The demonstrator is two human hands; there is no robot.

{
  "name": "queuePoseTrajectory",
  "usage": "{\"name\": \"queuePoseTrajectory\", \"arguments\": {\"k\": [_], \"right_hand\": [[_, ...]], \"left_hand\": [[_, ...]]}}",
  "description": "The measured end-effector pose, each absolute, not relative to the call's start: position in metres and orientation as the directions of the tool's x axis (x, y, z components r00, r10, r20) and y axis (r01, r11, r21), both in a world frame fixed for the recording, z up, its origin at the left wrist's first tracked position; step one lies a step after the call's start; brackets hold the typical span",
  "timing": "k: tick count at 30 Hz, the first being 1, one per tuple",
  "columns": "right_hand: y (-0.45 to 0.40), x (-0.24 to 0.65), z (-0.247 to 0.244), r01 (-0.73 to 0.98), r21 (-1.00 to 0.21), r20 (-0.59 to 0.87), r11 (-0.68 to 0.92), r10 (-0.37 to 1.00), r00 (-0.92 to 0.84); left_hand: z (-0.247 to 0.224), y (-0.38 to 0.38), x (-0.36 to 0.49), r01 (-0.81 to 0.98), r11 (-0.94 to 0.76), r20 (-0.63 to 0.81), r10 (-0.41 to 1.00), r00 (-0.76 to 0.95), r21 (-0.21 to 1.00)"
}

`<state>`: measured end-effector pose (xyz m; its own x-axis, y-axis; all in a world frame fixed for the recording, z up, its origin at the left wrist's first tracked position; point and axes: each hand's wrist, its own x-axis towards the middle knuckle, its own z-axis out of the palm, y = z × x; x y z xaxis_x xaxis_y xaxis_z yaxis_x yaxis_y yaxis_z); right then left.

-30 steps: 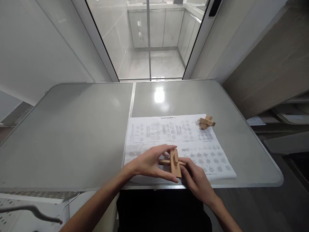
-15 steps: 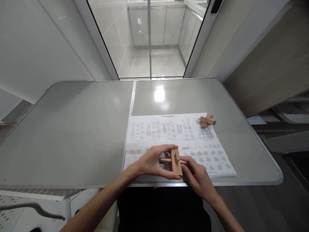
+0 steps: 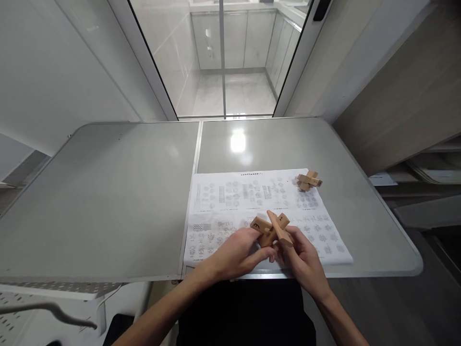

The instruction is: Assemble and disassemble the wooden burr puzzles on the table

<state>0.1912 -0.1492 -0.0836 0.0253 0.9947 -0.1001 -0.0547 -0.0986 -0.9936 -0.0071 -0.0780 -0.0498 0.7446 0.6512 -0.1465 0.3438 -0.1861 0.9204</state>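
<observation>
Both hands hold a wooden interlocking puzzle point(image 3: 276, 228) made of crossed pieces, just above the front part of a printed sheet. Its pieces carry dark numbers; a 2 shows on one end. My left hand point(image 3: 241, 252) grips the puzzle's left and lower side, thumb beneath it. Around the lower right side, my right hand point(image 3: 304, 259) is closed, with some fingertips hidden under the wood. The paper instruction sheet point(image 3: 230, 218) has rows of small diagrams and lies flat under the hands. A second wooden puzzle point(image 3: 309, 181), also crossed blocks, rests at the sheet's far right corner.
The grey folding table point(image 3: 108, 202) has a metal seam point(image 3: 198, 146) just left of the sheet. Beyond its back edge stands a glass door point(image 3: 245, 57). Shelves point(image 3: 428, 168) are at the right, and a perforated white surface point(image 3: 21, 312) is below left.
The puzzle in my hands has been turned, so its pieces now cross diagonally and numbers show. My left hand has shifted from spanning its long plank to gripping it from below left.
</observation>
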Motion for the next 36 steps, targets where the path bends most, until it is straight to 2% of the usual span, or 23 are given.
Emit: {"name": "queuePoseTrajectory", "arguments": {"k": [8, 16, 20, 25, 27, 30, 33, 36], "right_hand": [[-0.144, 0.182, -0.081, -0.044, -0.993, -0.115, -0.111, 0.985, 0.127], [-0.140, 0.171, -0.073, -0.037, -0.994, -0.108, -0.104, 0.982, 0.155], [-0.141, 0.173, -0.073, -0.034, -0.994, -0.111, -0.107, 0.982, 0.151], [-0.147, 0.181, -0.070, 0.014, -0.995, -0.092, -0.094, 0.987, 0.132], [-0.149, 0.182, -0.068, 0.026, -0.997, -0.069, -0.072, 0.992, 0.106], [-0.150, 0.178, -0.062, 0.020, -0.999, -0.033, -0.035, 0.995, 0.098], [-0.149, 0.168, -0.054, -0.006, -1.000, -0.008, -0.008, 0.996, 0.090], [-0.148, 0.157, -0.047, -0.031, -0.999, 0.005, 0.008, 0.996, 0.093]], "left_hand": [[-0.064, -0.086, 0.006, 0.375, -0.342, -0.035, 0.697, 0.716, 0.862], [-0.068, -0.092, 0.010, 0.485, -0.483, -0.002, 0.708, 0.707, 0.729], [-0.061, -0.089, 0.005, 0.470, -0.440, -0.037, 0.699, 0.715, 0.765], [-0.047, -0.084, -0.020, 0.467, -0.204, -0.143, 0.782, 0.606, 0.861], [-0.041, -0.081, -0.031, 0.357, -0.116, -0.108, 0.829, 0.549, 0.927], [-0.033, -0.079, -0.036, 0.114, -0.022, -0.046, 0.824, 0.565, 0.993], [-0.029, -0.079, -0.030, -0.095, 0.064, 0.004, 0.808, 0.589, 0.993], [-0.030, -0.081, -0.021, -0.234, 0.118, 0.027, 0.844, 0.535, 0.965]]}}
